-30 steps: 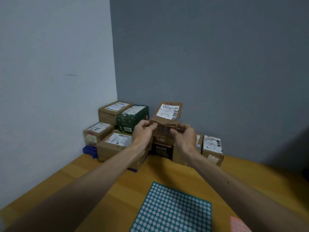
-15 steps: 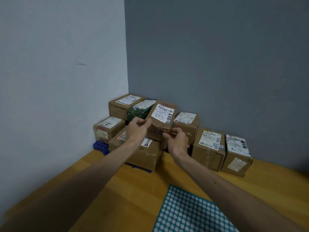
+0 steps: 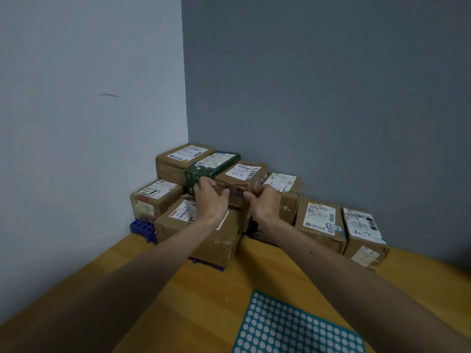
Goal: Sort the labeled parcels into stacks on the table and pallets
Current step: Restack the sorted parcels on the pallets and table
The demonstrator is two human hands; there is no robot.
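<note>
- In the corner where the pale wall (image 3: 89, 123) meets the grey wall (image 3: 331, 98), both hands hold one labelled parcel (image 3: 251, 180) above the far end of the large front box (image 3: 204, 238).
- The parcel sits just beside the green box (image 3: 204, 169) on its left, with a brown box (image 3: 283, 189) on its right; whether it already rests on the box below cannot be told.
- Its white label (image 3: 243, 171) faces up and slightly toward the person. The barcode lies at the far end and a handwritten mark at the near end.
- Its long axis runs away from the person toward the grey wall, angled a little to the right.
- The left hand (image 3: 210, 197) grips the near left corner, fingers curled round the side and thumb on the front face.
- The right hand (image 3: 263, 202) pinches the near right edge, fingers curled onto the cardboard.
- Half a second ago the parcel tipped steeply, its label turned toward the person; now it lies much flatter and further back, level with the green box's top.
- The stack stands on a blue pallet (image 3: 142, 228) on the wooden table (image 3: 204, 296), and a teal dotted mat (image 3: 293, 327) lies near the person.
</note>
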